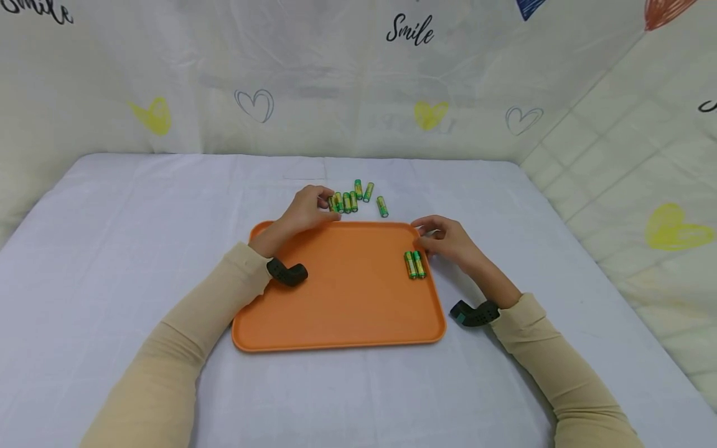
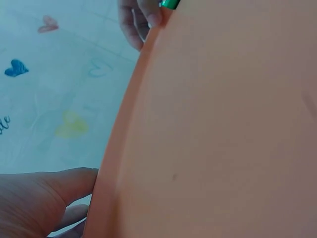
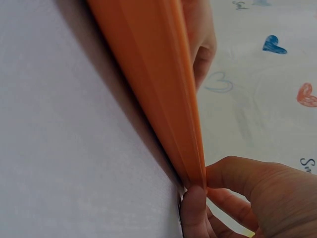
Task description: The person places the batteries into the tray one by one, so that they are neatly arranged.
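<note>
An orange tray (image 1: 347, 292) lies on the white-covered table. Two green-and-yellow batteries (image 1: 414, 265) lie side by side inside its right edge. My right hand (image 1: 448, 239) is at the tray's far right corner, thumb and fingers pinching the rim in the right wrist view. My left hand (image 1: 305, 210) reaches over the far rim, thumb and fingers spread around the left end of a row of batteries (image 1: 346, 203). Its fingertips are right at the leftmost battery, partly hidden there. In the left wrist view, the left thumb (image 2: 74, 183) overlaps the tray's rim.
Behind the tray, three more batteries (image 1: 382, 206) lie loosely to the right of the row. A pale backdrop (image 1: 336, 81) with hearts and lettering hangs behind the table. Dark wrist-worn devices (image 1: 287, 272) sit on both wrists.
</note>
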The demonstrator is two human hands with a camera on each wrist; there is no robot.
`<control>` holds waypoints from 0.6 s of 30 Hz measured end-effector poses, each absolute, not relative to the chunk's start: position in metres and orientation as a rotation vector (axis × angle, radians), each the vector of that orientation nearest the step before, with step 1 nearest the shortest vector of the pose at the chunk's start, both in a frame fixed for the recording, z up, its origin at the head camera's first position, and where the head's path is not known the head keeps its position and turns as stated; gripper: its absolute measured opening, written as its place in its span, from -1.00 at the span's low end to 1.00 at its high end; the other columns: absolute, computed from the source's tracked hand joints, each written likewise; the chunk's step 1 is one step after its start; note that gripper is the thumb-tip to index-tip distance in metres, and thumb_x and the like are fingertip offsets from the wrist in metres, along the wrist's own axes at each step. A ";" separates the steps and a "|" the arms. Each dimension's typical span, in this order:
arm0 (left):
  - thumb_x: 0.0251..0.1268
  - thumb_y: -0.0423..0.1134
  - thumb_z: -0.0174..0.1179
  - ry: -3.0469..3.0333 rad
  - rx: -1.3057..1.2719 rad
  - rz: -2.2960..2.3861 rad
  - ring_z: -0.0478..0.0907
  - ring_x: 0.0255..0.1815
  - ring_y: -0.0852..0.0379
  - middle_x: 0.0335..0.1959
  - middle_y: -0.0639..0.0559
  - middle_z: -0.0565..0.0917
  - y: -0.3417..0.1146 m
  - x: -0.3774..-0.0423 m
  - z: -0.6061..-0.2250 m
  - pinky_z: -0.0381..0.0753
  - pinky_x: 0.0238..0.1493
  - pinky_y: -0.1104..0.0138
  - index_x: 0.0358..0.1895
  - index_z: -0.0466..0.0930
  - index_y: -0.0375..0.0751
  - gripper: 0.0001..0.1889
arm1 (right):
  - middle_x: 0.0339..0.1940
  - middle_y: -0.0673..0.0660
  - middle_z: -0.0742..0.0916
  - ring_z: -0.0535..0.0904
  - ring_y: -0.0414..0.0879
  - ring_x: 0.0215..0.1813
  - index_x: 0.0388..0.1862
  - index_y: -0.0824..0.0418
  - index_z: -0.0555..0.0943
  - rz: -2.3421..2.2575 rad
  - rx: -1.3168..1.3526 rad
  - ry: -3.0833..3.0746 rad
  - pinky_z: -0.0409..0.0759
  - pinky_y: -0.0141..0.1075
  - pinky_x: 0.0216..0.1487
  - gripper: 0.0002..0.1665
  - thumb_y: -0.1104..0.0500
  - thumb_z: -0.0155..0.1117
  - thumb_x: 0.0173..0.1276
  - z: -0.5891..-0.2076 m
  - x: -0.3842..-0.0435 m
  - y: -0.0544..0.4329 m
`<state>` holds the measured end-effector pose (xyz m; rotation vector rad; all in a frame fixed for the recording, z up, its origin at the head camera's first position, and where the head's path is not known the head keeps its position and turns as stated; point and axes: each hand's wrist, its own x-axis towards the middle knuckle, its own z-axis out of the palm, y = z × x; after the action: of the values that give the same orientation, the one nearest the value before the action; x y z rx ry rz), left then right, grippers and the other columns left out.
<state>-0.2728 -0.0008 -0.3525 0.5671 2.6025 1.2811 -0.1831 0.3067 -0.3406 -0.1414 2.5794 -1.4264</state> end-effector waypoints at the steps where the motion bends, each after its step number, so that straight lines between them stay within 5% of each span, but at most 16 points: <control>1: 0.23 -0.21 0.35 2.602 0.558 1.290 0.46 0.12 -0.09 0.14 -0.25 0.44 -0.001 -0.273 -0.353 0.50 0.17 0.15 0.31 0.40 -0.37 -0.38 | -0.06 0.25 0.57 0.53 -0.20 -0.38 0.22 0.32 0.50 -1.425 -0.141 2.580 0.58 -0.41 -0.34 -0.54 0.25 0.26 0.36 -0.341 -0.183 0.307; 18: 0.22 -0.18 0.36 2.612 0.557 1.386 0.56 0.01 -0.06 0.20 -0.19 0.46 0.003 -0.266 -0.349 0.60 0.01 0.19 0.30 0.43 -0.29 -0.40 | -0.06 0.24 0.57 0.52 -0.18 -0.38 0.22 0.32 0.50 -1.396 -0.131 2.599 0.58 -0.41 -0.35 -0.54 0.25 0.26 0.36 -0.340 -0.183 0.306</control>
<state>-0.2656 0.0029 -0.3491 0.5571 2.6119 1.3858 -0.1834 0.3062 -0.3399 -0.1308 2.5988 -1.3962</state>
